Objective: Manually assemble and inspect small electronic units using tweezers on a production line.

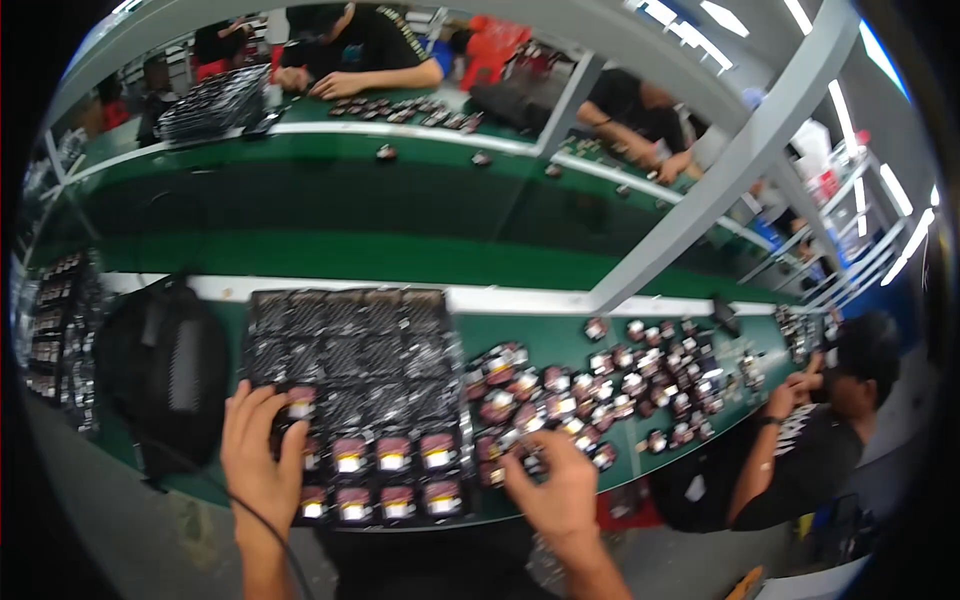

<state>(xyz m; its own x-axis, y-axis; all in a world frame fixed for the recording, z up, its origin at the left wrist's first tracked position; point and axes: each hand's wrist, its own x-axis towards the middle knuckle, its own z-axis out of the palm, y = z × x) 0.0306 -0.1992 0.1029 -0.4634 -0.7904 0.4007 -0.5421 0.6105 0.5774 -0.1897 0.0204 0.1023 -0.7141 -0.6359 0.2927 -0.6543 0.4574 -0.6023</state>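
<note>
A black plastic tray (350, 385) with rows of pockets lies on the green bench before me. Small parts, dark red with a white and yellow face, fill its two nearest rows. At the tray's left side my left hand (262, 455) curls its fingers and thumb about one small dark red part (301, 402) at a pocket of the third row. To the right of the tray, my right hand (556, 488) pinches at the near edge of a spread of loose small parts (625, 385). A small dark part (530, 456) shows at its fingertips, partly hidden by them.
A black bag-like object (165, 370) and another filled tray (62, 340) are on the left. A grey slanted post (720, 180) rises beyond the loose parts. A dark green belt (350, 210) runs across. Co-workers sit opposite and at the right (800, 440). A cable crosses my left forearm.
</note>
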